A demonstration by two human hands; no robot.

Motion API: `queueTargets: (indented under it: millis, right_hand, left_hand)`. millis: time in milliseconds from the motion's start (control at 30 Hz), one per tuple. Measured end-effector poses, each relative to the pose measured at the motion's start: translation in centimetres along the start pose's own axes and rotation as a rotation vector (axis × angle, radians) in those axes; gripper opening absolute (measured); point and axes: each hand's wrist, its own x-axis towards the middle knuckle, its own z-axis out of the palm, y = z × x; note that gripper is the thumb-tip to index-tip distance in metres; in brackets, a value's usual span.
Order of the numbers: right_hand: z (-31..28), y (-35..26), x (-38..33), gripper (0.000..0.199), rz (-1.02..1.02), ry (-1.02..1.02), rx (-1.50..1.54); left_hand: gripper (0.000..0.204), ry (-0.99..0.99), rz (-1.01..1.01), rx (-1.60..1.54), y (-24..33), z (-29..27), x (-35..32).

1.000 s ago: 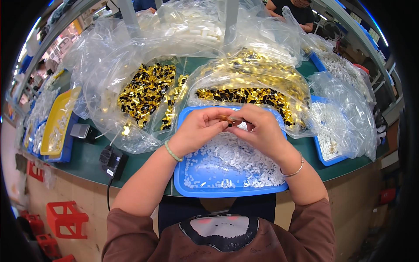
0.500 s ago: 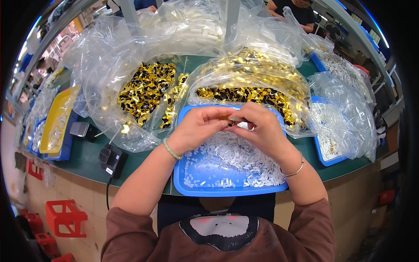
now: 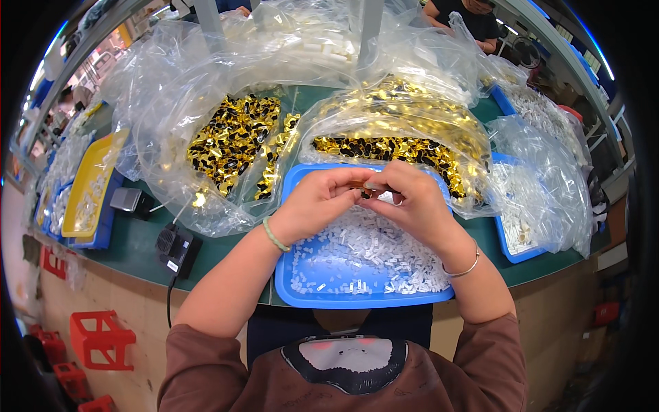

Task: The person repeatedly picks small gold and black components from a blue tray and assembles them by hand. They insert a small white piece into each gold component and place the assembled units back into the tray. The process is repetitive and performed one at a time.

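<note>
Above a blue tray (image 3: 285,280), my left hand (image 3: 314,206) and my right hand (image 3: 413,200) meet, fingertips close together. Pinched between them is a small gold-and-black piece (image 3: 365,193), mostly covered by the fingers; its exact kind is too small to tell. Both hands are closed, each with thumb and forefinger on that piece. Many small white flat plastic pieces (image 3: 374,250) lie spread in the tray beneath. Behind the tray a clear plastic bag holds shiny gold-and-black pieces (image 3: 384,147), and more gold-and-black pieces (image 3: 230,141) lie in a bag to the left.
A yellow tray (image 3: 75,213) sits on a blue bin at the left, beside a black device with a cord (image 3: 175,248). At the right, a blue tray (image 3: 515,255) of white pieces is partly under plastic. A person (image 3: 473,24) works at the far side. Red stools (image 3: 103,338) stand on the floor.
The view has shifted slightly. My hands stay together over the tray, and the fingers have moved only a little around the small piece.
</note>
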Motion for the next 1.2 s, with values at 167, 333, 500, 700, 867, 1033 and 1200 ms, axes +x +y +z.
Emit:
queueTargets:
  millis: [167, 333, 500, 700, 867, 1033, 1200]
  right_hand:
    - [-0.5, -0.5, 0.2, 0.014, -0.012, 0.088, 0.078]
    - [-1.5, -0.1, 0.6, 0.012, -0.209, 0.262, -0.066]
    - [-1.9, 0.1, -0.3, 0.017, 0.088, 0.360, 0.359]
    - [-1.1, 0.3, 0.1, 0.013, 0.138, 0.331, 0.595]
    - [-0.7, 0.3, 0.2, 0.017, -0.053, 0.264, 0.266]
    - [-0.7, 0.1, 0.4, 0.018, -0.104, 0.242, 0.159]
    - [-0.8, -0.5, 0.4, 0.015, -0.152, 0.220, 0.086]
  left_hand:
    - [0.030, 0.077, -0.003, 0.047, -0.4, -0.3, 0.0]
    - [0.027, 0.208, -0.072, -0.037, 0.1, -0.5, -0.1]
    - [0.029, 0.295, -0.123, -0.189, 0.1, -1.1, 0.2]
    - [0.034, 0.265, -0.107, -0.200, -0.3, -1.2, 0.2]
    - [0.034, 0.231, -0.078, -0.156, -0.2, -0.8, 0.2]
    - [0.034, 0.225, -0.085, -0.131, -0.2, -0.8, 0.1]
    - [0.035, 0.228, -0.083, -0.085, -0.3, -0.7, 0.2]
